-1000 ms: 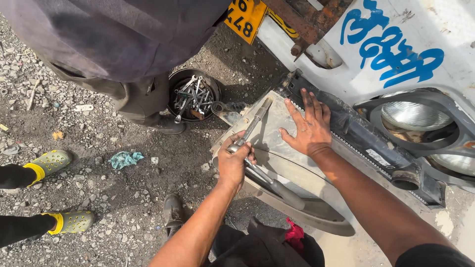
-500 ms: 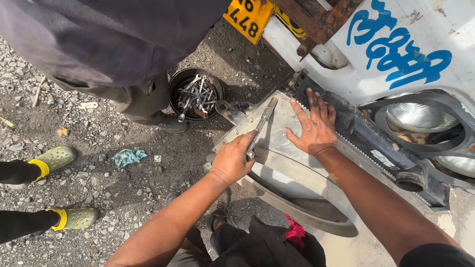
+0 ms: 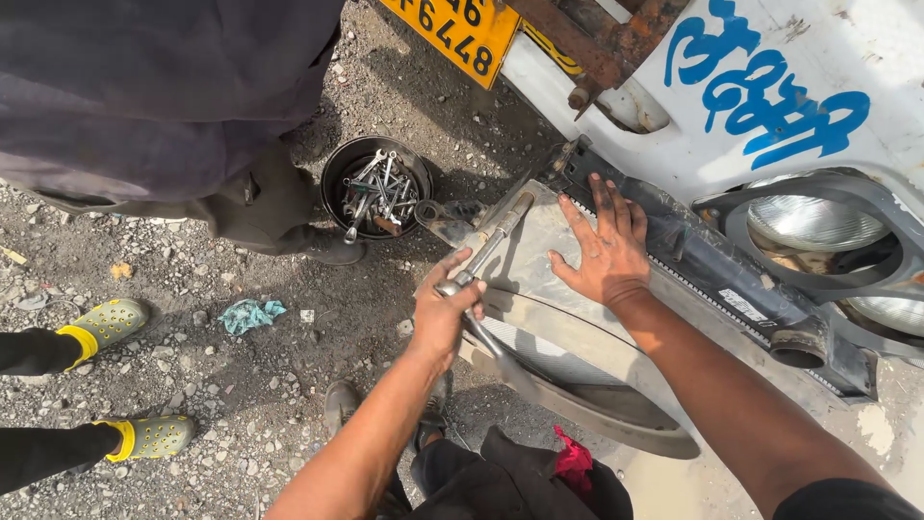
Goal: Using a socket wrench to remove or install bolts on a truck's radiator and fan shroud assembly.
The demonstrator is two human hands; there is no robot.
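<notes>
Steel, long and silvery, the ratchet-handled wrench (image 3: 486, 246) sits gripped in the left hand (image 3: 445, 318), tip on the dusty grey radiator panel (image 3: 539, 279). Right hand (image 3: 602, 248) lies spread flat beside it, steadying. A slipping tool could strike those fingers. Far left, a black tool-filled bucket (image 3: 375, 188) stands on gravel.

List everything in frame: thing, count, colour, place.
metal tool: 1, grey steel, in left hand, over the panel
panel: 1, dusty grey, flat under right hand
tin of spanners: 1, black, on gravel top centre
rag: 1, teal, on gravel
headlamp: 1, clear, in grey ring, right
number plate: 1, yellow, top
clogs: 2, yellow-green, left edge, a bystander's
red cloth: 1, bottom centre
left hand: grip closed on metal tool
right hand: open, flat on panel
</notes>
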